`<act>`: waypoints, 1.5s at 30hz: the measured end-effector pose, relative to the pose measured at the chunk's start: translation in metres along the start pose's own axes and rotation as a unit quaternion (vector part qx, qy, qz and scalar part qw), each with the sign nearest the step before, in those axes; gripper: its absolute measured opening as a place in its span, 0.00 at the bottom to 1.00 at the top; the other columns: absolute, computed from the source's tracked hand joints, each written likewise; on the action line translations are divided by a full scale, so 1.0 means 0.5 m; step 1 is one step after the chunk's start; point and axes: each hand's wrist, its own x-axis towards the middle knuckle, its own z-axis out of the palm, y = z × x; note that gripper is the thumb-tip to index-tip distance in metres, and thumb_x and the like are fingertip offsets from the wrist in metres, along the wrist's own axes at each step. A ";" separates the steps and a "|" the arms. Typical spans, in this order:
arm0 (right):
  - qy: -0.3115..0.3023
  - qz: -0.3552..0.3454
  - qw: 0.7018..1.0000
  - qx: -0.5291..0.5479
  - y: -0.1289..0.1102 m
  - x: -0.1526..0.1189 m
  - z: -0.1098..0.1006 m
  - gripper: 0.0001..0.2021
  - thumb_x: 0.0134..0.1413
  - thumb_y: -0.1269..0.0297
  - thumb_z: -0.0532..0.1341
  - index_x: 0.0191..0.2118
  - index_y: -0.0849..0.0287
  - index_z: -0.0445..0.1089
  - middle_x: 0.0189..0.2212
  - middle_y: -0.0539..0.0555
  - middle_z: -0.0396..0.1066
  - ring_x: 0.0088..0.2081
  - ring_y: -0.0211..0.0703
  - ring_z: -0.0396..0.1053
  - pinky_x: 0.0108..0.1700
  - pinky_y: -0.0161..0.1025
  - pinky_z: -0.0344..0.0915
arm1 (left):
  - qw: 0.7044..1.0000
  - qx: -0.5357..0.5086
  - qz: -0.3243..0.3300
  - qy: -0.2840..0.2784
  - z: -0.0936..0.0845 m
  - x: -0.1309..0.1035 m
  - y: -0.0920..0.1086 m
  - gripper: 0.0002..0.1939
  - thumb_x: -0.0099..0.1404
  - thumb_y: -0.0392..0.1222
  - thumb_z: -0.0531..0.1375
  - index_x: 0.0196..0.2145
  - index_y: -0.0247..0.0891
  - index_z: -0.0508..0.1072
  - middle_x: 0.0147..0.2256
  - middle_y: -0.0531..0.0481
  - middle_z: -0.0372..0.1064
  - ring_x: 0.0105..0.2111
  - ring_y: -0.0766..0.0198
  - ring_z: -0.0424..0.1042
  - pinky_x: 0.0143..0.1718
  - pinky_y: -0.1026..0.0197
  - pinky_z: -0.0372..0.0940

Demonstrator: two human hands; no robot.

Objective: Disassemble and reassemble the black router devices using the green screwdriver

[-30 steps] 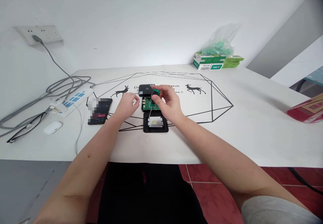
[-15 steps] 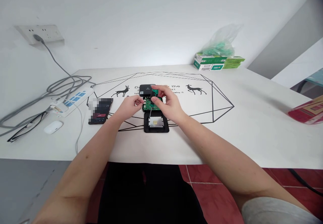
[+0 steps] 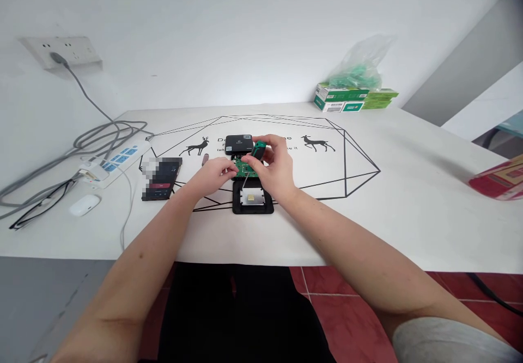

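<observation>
My right hand (image 3: 278, 169) is closed around the green and black handle of a screwdriver (image 3: 257, 149). The handle leans up to the right, and the thin shaft slants down and left across the lower edge of a green circuit board (image 3: 246, 171). At the board's left edge the curled fingers of my left hand (image 3: 216, 175) grip it. A black square box (image 3: 239, 145) lies just beyond the board. Nearer to me is a black cover (image 3: 236, 206) with a silver metal plate (image 3: 252, 197) and a small pale square pad on it.
To the left are a phone (image 3: 162, 179), white earbud case (image 3: 84, 205), glasses (image 3: 43, 205), power strip (image 3: 125, 161) and coiled grey cable. Behind my left hand lies a small greyish object (image 3: 205, 159). Green-and-white boxes (image 3: 341, 96) stand back right; a red package (image 3: 498, 180) sits far right.
The screwdriver handle has tipped to the right, and my right hand has shifted slightly. My left hand has moved a little right and down, and the black box shows more fully.
</observation>
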 end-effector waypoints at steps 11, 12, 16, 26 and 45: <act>-0.066 -0.072 0.995 0.005 -0.021 0.008 -0.010 0.17 0.75 0.48 0.56 0.57 0.46 0.75 0.52 0.56 0.80 0.47 0.49 0.76 0.52 0.54 0.77 | 0.999 -0.031 -0.016 -0.018 0.000 -0.003 0.001 0.10 0.72 0.43 0.59 0.42 0.43 0.82 0.39 0.49 0.82 0.40 0.55 0.78 0.58 0.45 0.71; -0.068 -0.075 0.995 -0.001 -0.020 0.010 -0.011 0.16 0.74 0.48 0.58 0.56 0.46 0.75 0.51 0.55 0.80 0.46 0.49 0.75 0.52 0.54 0.76 | 0.999 -0.032 -0.014 -0.021 0.000 -0.003 0.000 0.11 0.72 0.43 0.59 0.42 0.42 0.81 0.38 0.49 0.81 0.39 0.56 0.78 0.58 0.45 0.72; -0.063 -0.069 0.996 -0.016 -0.011 0.017 -0.011 0.15 0.67 0.49 0.66 0.55 0.46 0.76 0.46 0.53 0.76 0.43 0.48 0.71 0.50 0.52 0.74 | 0.999 -0.035 -0.007 -0.031 0.000 -0.005 -0.001 0.11 0.73 0.44 0.57 0.41 0.42 0.80 0.34 0.51 0.79 0.35 0.57 0.76 0.58 0.44 0.71; -0.126 -0.059 0.985 0.099 -0.018 0.014 -0.018 0.18 0.76 0.46 0.56 0.61 0.40 0.74 0.57 0.54 0.75 0.56 0.48 0.77 0.61 0.58 0.76 | 0.998 -0.029 -0.012 -0.047 0.000 -0.004 0.005 0.08 0.71 0.42 0.57 0.39 0.42 0.77 0.36 0.50 0.77 0.39 0.54 0.76 0.57 0.44 0.71; -0.117 -0.030 0.992 0.039 -0.010 0.008 -0.009 0.20 0.66 0.61 0.65 0.62 0.45 0.69 0.43 0.51 0.71 0.40 0.43 0.71 0.41 0.45 0.77 | 0.993 -0.062 -0.011 -0.100 -0.002 -0.007 0.009 0.09 0.73 0.40 0.55 0.40 0.41 0.75 0.40 0.48 0.78 0.42 0.54 0.76 0.49 0.51 0.71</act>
